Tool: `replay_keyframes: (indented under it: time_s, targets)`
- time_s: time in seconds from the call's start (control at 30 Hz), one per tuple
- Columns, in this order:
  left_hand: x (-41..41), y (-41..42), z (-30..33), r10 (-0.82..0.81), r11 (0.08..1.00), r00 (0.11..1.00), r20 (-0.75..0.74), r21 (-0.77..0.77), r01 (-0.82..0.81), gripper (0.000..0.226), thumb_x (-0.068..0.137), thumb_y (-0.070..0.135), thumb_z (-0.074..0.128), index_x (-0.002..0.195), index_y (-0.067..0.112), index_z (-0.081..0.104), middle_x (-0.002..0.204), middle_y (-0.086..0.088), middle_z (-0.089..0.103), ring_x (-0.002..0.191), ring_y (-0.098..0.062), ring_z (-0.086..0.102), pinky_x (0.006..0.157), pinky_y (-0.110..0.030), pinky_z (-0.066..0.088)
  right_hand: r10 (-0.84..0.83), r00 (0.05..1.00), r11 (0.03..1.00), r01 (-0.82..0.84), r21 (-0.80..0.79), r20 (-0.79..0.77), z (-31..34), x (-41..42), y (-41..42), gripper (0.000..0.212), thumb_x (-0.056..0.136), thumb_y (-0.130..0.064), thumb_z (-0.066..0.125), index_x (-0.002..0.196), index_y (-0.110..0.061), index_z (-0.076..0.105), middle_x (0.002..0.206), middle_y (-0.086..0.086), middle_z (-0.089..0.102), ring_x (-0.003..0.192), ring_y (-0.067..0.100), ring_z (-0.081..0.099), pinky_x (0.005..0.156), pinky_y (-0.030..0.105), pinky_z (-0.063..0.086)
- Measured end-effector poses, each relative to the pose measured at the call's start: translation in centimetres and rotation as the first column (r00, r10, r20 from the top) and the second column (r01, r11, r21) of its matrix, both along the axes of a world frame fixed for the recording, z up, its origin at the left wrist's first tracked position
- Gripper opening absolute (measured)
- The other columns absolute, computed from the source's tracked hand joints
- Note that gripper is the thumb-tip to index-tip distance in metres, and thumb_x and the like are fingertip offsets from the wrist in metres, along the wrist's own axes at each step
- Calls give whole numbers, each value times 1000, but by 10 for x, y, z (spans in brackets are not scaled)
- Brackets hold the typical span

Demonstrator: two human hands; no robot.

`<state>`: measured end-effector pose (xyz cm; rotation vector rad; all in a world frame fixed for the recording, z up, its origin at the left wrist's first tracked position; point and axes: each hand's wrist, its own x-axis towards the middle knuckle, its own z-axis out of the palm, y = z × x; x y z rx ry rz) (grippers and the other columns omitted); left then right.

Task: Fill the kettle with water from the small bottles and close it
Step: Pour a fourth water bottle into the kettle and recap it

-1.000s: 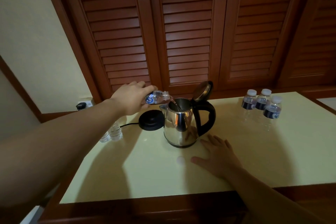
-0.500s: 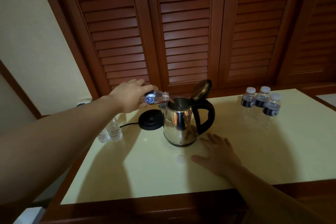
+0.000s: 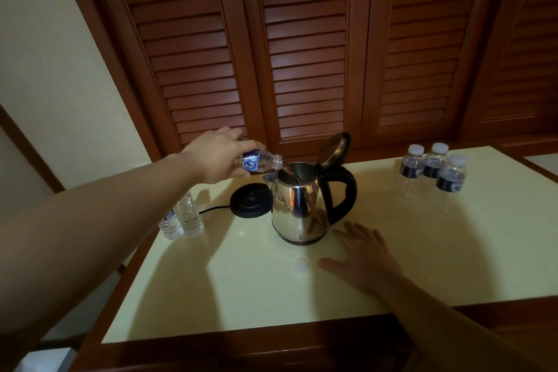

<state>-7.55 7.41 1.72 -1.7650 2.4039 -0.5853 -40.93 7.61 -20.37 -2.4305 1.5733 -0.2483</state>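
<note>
A steel kettle (image 3: 297,208) with a black handle stands mid-table, its lid (image 3: 333,148) tipped up and open. My left hand (image 3: 216,157) grips a small water bottle (image 3: 261,162) tilted sideways, its neck over the kettle's mouth, with water running in. My right hand (image 3: 365,257) lies flat on the table just right of the kettle's base, fingers spread. A white bottle cap (image 3: 301,266) rests on the table by my right thumb.
Three capped small bottles (image 3: 433,167) stand at the back right. Two clear uncapped bottles (image 3: 182,217) stand at the left edge. The black kettle base (image 3: 249,201) with its cord sits left of the kettle. Wooden louvred doors (image 3: 302,54) rise behind the pale table (image 3: 241,296).
The bottle stays tilted over the kettle's mouth in my left hand. My right hand has not moved. Only the view has shifted slightly.
</note>
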Motion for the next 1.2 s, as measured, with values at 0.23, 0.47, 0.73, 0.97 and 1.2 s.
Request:
replay_keyframes:
  time_s: [0.23, 0.47, 0.73, 0.97, 1.2]
  targets:
    - [-6, -1, 6, -27, 1000, 1000, 11, -14, 27, 74, 92, 64, 65, 156, 47, 32, 117, 1, 48, 113, -23, 49, 80, -35, 35, 2, 1000, 1000, -2, -3, 6, 1, 0, 0, 97, 80, -90, 40, 158, -33, 30, 170, -1, 18, 157, 21, 11, 126, 48, 5]
    - [-9, -5, 12, -54, 999, 998, -16, 5, 54, 74, 90, 63, 67, 155, 47, 35, 110, 7, 42, 111, -21, 48, 83, -37, 40, 1, 1000, 1000, -1, 11, 0, 0, 0, -2, 101, 78, -93, 37, 159, -34, 29, 171, -1, 16, 157, 21, 10, 127, 49, 5]
    - [-14, -8, 23, -76, 997, 997, -13, 31, 76, 75, 88, 64, 69, 155, 46, 39, 116, 3, 50, 115, -22, 49, 90, -40, 43, 10, 1000, 1000, -10, 6, -2, 0, 0, -1, 99, 80, -92, 36, 160, -33, 28, 171, -1, 16, 157, 21, 10, 127, 49, 5]
    - [-27, -11, 34, -116, 992, 990, 80, 66, 111, 72, 91, 65, 65, 155, 43, 39, 112, 6, 44, 118, -23, 49, 84, -36, 36, 10, 1000, 1000, -10, 15, -3, -1, 0, -2, 98, 82, -90, 34, 161, -33, 27, 171, -1, 14, 157, 20, 8, 127, 48, 3]
    - [-41, -11, 41, -146, 987, 971, 189, 95, 130, 70, 94, 65, 61, 156, 44, 38, 124, 1, 51, 121, -23, 48, 92, -40, 41, 13, 1000, 1000, -13, 2, 21, -4, -1, -3, 94, 84, -88, 35, 160, -34, 27, 171, -1, 16, 157, 20, 9, 127, 49, 5]
